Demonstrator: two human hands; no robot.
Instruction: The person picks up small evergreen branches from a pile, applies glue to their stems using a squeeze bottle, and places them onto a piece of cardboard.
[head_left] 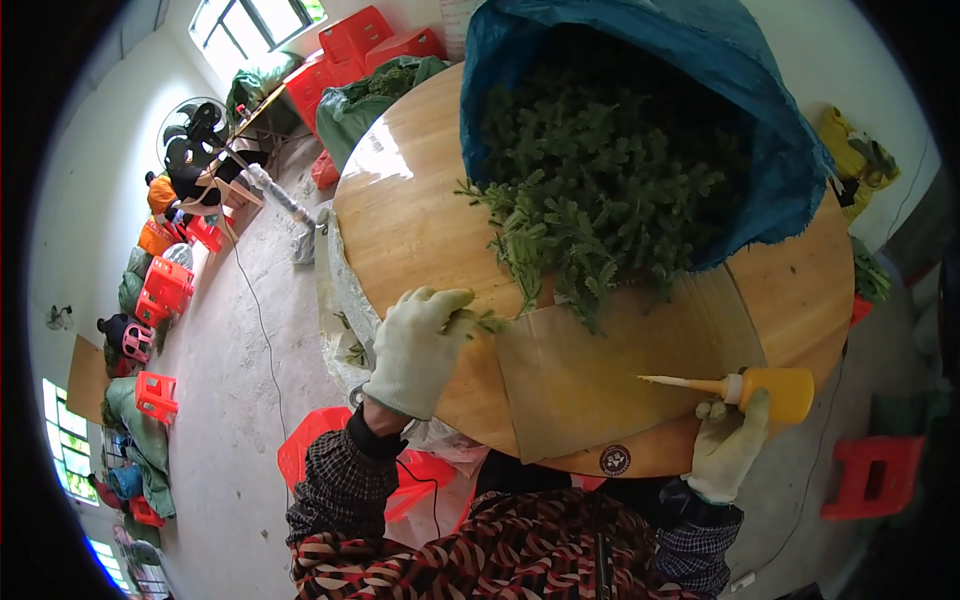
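Observation:
My left hand [414,352], in a white knit glove, is closed at the left part of the round wooden table [415,225]. A small green sprig [491,322] pokes out from its fingers. On the right, my gloved right hand [728,448] grips a yellow squeeze bottle [782,394], which lies sideways with its long tapered nozzle pointing left. Between my hands a flat brownish sheet [590,385] covers the near part of the tabletop. Beyond it, a heap of leafy green sprigs [610,190] spills toward me from a big blue sack [785,165].
A red stool [874,478] stands on the floor at the right. Red stools [352,45] are stacked at the back, near a green sack [372,105]. Along the left wall are more stools, sacks and a person in orange [160,195] near a fan [190,130]. A cord [262,320] crosses the floor.

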